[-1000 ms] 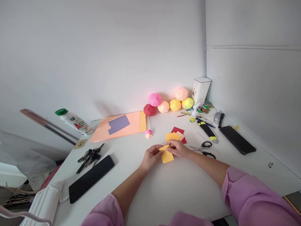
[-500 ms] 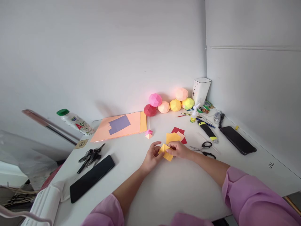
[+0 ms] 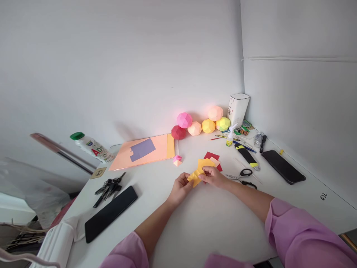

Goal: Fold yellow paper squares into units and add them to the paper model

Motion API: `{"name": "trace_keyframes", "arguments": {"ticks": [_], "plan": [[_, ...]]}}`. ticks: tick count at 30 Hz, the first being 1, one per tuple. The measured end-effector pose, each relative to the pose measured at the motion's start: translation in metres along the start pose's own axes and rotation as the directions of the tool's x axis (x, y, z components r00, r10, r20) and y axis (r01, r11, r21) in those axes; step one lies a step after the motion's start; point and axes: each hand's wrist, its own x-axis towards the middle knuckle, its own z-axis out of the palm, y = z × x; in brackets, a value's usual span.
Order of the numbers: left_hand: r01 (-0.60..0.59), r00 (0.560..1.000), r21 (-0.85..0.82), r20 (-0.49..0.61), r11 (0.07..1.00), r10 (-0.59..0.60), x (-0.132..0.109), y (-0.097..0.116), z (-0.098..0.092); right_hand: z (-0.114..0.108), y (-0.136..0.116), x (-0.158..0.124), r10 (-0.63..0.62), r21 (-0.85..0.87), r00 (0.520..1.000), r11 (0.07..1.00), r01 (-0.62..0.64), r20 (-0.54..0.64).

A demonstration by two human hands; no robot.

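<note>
Both hands meet over the middle of the white table (image 3: pixel 212 227) and pinch one small piece of yellow paper (image 3: pixel 194 178). My left hand (image 3: pixel 180 185) grips its left side with curled fingers. My right hand (image 3: pixel 213 176) pinches its right side. The paper looks partly folded and is lifted just off the tabletop. Right behind the hands lies a small pile of yellow, pink and red paper squares (image 3: pixel 209 161). A tiny pink and peach folded paper piece (image 3: pixel 177 160) sits a little to the left of that pile.
Scissors (image 3: pixel 243 176), a black and yellow knife (image 3: pixel 247 156), a glue bottle (image 3: pixel 230 137) and a black phone (image 3: pixel 283 166) lie to the right. Paper balls (image 3: pixel 195 125) line the wall. An orange sheet (image 3: pixel 145 150), keys (image 3: pixel 109 187), a black case (image 3: pixel 111 212) and a lying bottle (image 3: pixel 92 146) are on the left.
The yellow paper has gone from a hanging flat square to a smaller, more folded shape between my fingers. Both hands stayed in about the same spot.
</note>
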Motion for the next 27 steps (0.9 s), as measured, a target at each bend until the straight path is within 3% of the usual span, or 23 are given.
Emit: {"name": "trace_keyframes", "arguments": {"ticks": [6,11,17,21,27], "plan": [[-0.007,0.999,0.001,0.032,1.0,0.007,-0.0013,0.0021,0.0041,0.0007,-0.0022,-0.0021,-0.01,-0.102,1.0,0.995,0.012,0.021],[-0.009,0.999,0.095,0.049,0.995,0.004,-0.0024,0.0009,0.003,0.0015,-0.0025,-0.0014,0.017,0.016,1.0,1.0,-0.018,0.026],[-0.272,0.962,0.284,0.087,0.919,0.258,-0.0055,-0.0031,0.0042,0.0016,-0.0002,-0.0011,0.014,-0.065,0.999,0.998,-0.012,0.032],[-0.379,0.925,0.425,0.146,0.822,0.35,-0.0057,-0.0022,0.0054,0.0013,-0.0013,-0.0017,-0.005,-0.071,0.999,0.997,0.008,0.046],[-0.278,0.959,0.331,0.044,0.902,0.279,-0.0041,-0.0032,0.0035,-0.0016,-0.0013,-0.0003,0.035,0.002,0.999,0.999,-0.035,0.036]]}}
